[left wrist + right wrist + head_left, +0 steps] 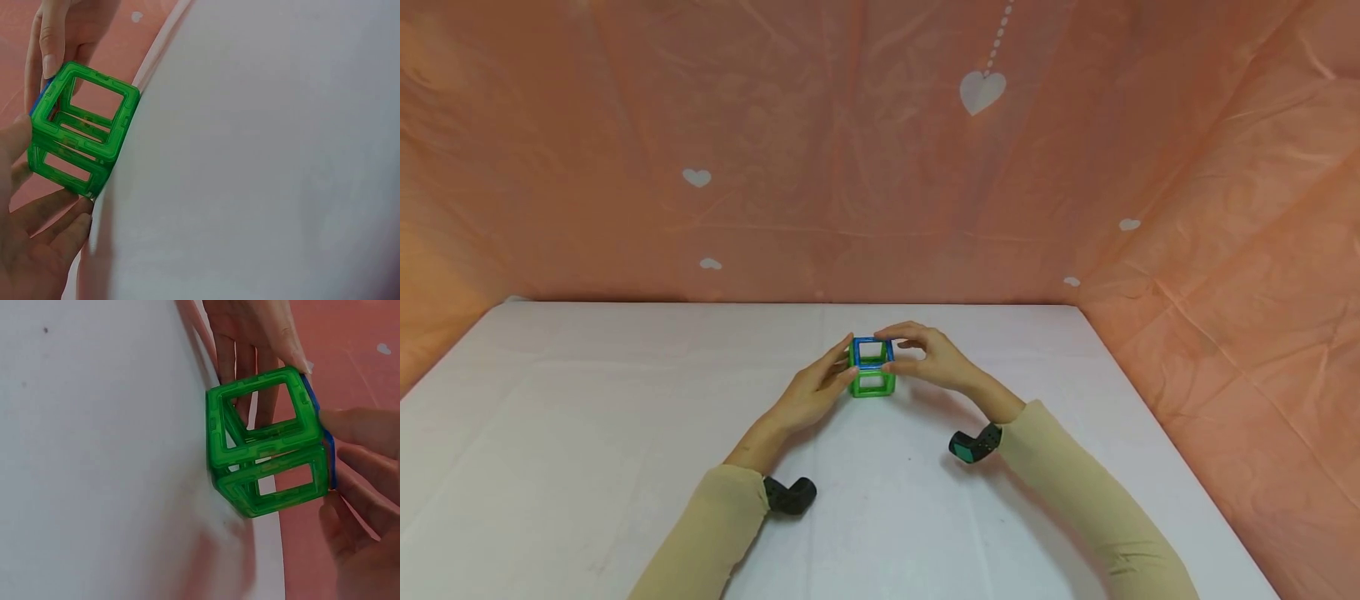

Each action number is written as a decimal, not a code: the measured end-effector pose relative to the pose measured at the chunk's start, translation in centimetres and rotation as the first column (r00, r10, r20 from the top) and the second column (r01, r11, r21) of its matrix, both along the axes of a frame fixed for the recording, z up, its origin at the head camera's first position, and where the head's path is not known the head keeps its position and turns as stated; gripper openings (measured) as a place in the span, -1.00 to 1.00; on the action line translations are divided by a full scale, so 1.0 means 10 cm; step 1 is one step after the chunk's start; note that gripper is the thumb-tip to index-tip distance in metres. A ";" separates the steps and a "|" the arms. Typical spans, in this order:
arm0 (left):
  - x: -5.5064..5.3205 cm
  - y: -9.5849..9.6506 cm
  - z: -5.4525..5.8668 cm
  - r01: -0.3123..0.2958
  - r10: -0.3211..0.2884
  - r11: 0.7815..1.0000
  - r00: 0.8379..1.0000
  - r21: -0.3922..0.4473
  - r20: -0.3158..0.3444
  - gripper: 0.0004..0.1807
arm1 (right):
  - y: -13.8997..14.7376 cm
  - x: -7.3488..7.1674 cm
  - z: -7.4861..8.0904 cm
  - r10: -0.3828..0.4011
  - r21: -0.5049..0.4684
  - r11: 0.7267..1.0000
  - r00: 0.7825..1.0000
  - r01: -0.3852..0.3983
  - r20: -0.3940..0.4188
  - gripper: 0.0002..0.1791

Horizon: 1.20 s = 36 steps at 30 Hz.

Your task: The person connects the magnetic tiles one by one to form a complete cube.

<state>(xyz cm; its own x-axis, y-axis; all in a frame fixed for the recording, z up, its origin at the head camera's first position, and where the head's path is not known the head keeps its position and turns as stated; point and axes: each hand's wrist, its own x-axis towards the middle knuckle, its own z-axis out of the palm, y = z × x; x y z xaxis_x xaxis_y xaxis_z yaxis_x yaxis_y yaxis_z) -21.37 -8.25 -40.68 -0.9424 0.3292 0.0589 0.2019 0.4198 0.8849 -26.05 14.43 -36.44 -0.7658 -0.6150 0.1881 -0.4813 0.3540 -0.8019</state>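
A cube built of square-framed magnetic tiles stands on the white tabletop, its visible side frames translucent green. A blue magnetic tile covers its top. My left hand holds the cube at its left side, with the thumb at the near upper edge and the fingers along the side. From the right, my right hand pinches the blue tile, thumb at its near edge and forefinger at its far edge. In the right wrist view the blue tile shows edge-on against the green frames. The cube's underside is hidden.
The white-covered table runs back to a pinkish-orange curtain with white hearts, which also closes off the right side. Each wrist carries a small black device, one on the left and one on the right.
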 end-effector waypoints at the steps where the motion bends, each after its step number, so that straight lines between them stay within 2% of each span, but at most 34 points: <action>1: 0.00 0.00 0.00 0.000 0.000 1.000 1.000 -0.004 -0.002 -0.31 | 0.00 0.00 0.00 -0.004 -0.008 1.000 1.000 0.004 0.004 -0.49; 4: -0.02 0.00 0.01 -0.011 0.011 1.000 1.000 -0.012 0.000 -0.30 | 0.01 -0.01 -0.05 -0.058 -0.033 0.998 0.997 0.060 0.041 -0.51; 7: -0.03 0.03 0.02 -0.055 0.055 0.998 0.998 -0.020 -0.009 -0.32 | -0.02 0.03 -0.05 -0.172 -0.032 0.984 0.980 0.175 0.097 -0.53; 11: -0.05 0.10 0.07 -0.166 0.165 0.986 0.985 -0.019 -0.040 -0.42 | -0.07 0.07 -0.03 -0.298 -0.002 0.953 0.934 0.304 0.199 -0.55; 13: -0.07 0.14 0.10 -0.237 0.236 0.971 0.970 -0.020 -0.051 -0.48 | -0.10 0.07 -0.01 -0.333 0.009 0.939 0.906 0.343 0.260 -0.56; 15: -0.09 0.17 0.12 -0.296 0.295 0.955 0.955 -0.023 -0.036 -0.52 | -0.13 0.08 0.00 -0.360 0.030 0.928 0.874 0.371 0.326 -0.56; 18: -0.12 0.21 0.16 -0.344 0.342 0.939 0.937 0.014 0.068 -0.54 | -0.17 0.09 0.03 -0.401 0.084 0.912 0.829 0.402 0.390 -0.54; 21: -0.16 0.24 0.19 -0.366 0.344 0.926 0.919 0.090 0.192 -0.54 | -0.19 0.07 0.02 -0.413 0.101 0.904 0.788 0.415 0.456 -0.52; 25: -0.19 0.30 0.22 -0.411 0.348 0.893 0.889 0.185 0.299 -0.58 | -0.20 0.03 -0.04 -0.388 0.050 0.903 0.760 0.427 0.521 -0.54; 27: -0.20 0.33 0.23 -0.436 0.348 0.870 0.874 0.231 0.340 -0.60 | -0.20 0.00 -0.08 -0.365 0.008 0.902 0.752 0.432 0.548 -0.54; 31: -0.22 0.37 0.23 -0.488 0.345 0.818 0.840 0.305 0.420 -0.63 | -0.20 -0.02 -0.13 -0.324 -0.066 0.897 0.751 0.437 0.575 -0.55; 33: -0.22 0.38 0.23 -0.502 0.341 0.802 0.830 0.324 0.442 -0.63 | -0.20 -0.01 -0.13 -0.306 -0.096 0.894 0.754 0.437 0.581 -0.55; 36: -0.23 0.39 0.24 -0.510 0.344 0.799 0.823 0.320 0.453 -0.64 | -0.20 -0.01 -0.14 -0.299 -0.125 0.884 0.750 0.451 0.590 -0.56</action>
